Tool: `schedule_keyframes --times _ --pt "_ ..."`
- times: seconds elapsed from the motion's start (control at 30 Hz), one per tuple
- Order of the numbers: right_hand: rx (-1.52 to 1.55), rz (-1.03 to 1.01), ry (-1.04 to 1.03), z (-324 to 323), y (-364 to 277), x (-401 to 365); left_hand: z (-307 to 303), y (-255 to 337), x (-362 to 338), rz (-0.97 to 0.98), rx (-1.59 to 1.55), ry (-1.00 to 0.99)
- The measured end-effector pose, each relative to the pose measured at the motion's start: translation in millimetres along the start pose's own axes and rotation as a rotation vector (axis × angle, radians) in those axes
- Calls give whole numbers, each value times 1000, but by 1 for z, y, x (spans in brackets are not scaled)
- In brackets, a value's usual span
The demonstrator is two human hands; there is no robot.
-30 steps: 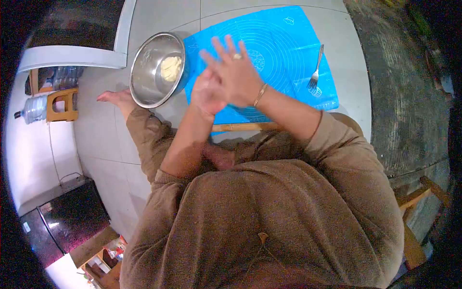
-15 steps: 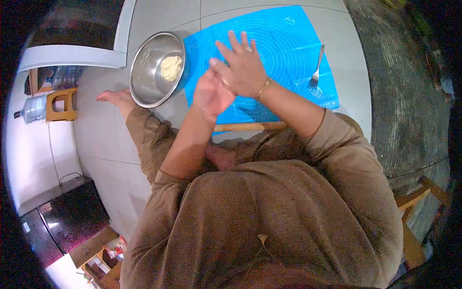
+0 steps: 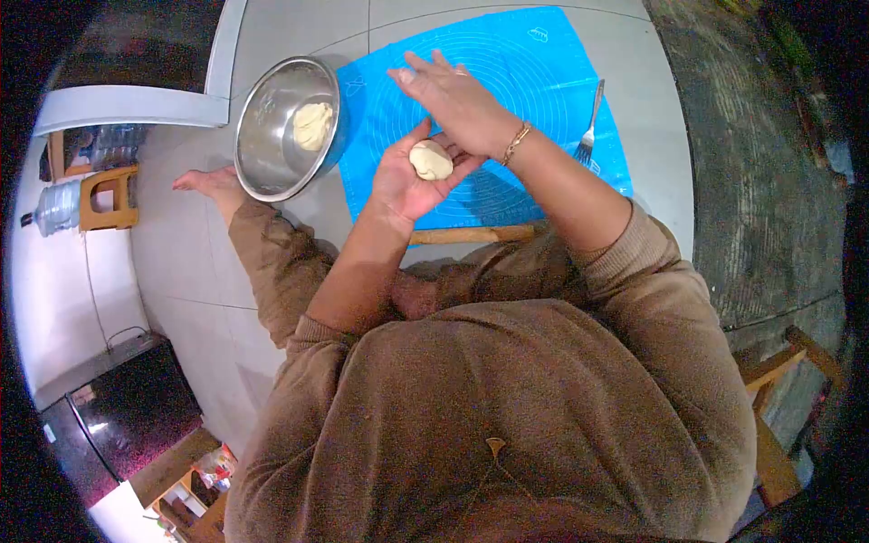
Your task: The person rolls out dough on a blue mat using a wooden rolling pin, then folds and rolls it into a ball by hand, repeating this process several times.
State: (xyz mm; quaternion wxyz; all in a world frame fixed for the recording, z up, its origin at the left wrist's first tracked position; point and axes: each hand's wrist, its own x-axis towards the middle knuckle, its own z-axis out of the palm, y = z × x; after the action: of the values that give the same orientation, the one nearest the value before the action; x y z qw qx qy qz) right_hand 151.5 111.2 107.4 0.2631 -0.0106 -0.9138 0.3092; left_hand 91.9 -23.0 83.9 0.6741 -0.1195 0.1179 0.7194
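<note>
My left hand (image 3: 405, 185) is turned palm up over the blue mat, cradling a round, pale dough ball (image 3: 431, 160) with its fingers slightly curled. Just above it, my right hand (image 3: 471, 110) is held flat with the fingers stretched out, holding nothing and apart from the ball's top. The blue silicone mat (image 3: 543, 72), printed with white circles, lies beneath both hands. To their left stands a steel bowl (image 3: 262, 145) with another lump of dough (image 3: 313, 126) inside.
A fork (image 3: 590, 122) rests on the mat's right side. Along the near edge lies a wooden rolling pin (image 3: 471, 235), close to my folded legs. A yellow stool (image 3: 110, 197) and a water bottle (image 3: 59, 208) are at the far left.
My right hand has lifted off the left palm and tilted, so the dough ball now shows. Half a second ago the palms were pressed together over it.
</note>
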Motion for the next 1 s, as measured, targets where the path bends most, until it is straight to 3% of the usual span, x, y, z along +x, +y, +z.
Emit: schedule_keyframes --times 0.03,0.2,0.4,0.5,0.6,0.63,0.83,0.9,0.93,1.0 --pt "8 -18 -66 -1 -1 -1 9 -4 -2 -11 55 72" --pt "-113 -202 -421 9 -16 -5 2 -8 2 -33 250 -279" --pt "-43 57 -158 17 -48 -16 13 31 -19 39 249 -283" --pt "-271 51 -406 10 -22 -4 9 33 -22 65 297 -189" --pt "99 202 -309 6 -38 -7 10 9 -7 266 377 32" --pt "128 207 -248 9 -41 -9 12 1 -4 363 403 130" --pt "179 78 61 39 -47 -19 0 6 -1 337 459 -231" --pt "118 77 163 40 -28 -12 14 5 0 389 558 18" --pt "119 146 40 29 -20 -6 20 4 0 414 604 145" --pt "120 284 -208 1 -8 3 11 1 -1 305 492 146"
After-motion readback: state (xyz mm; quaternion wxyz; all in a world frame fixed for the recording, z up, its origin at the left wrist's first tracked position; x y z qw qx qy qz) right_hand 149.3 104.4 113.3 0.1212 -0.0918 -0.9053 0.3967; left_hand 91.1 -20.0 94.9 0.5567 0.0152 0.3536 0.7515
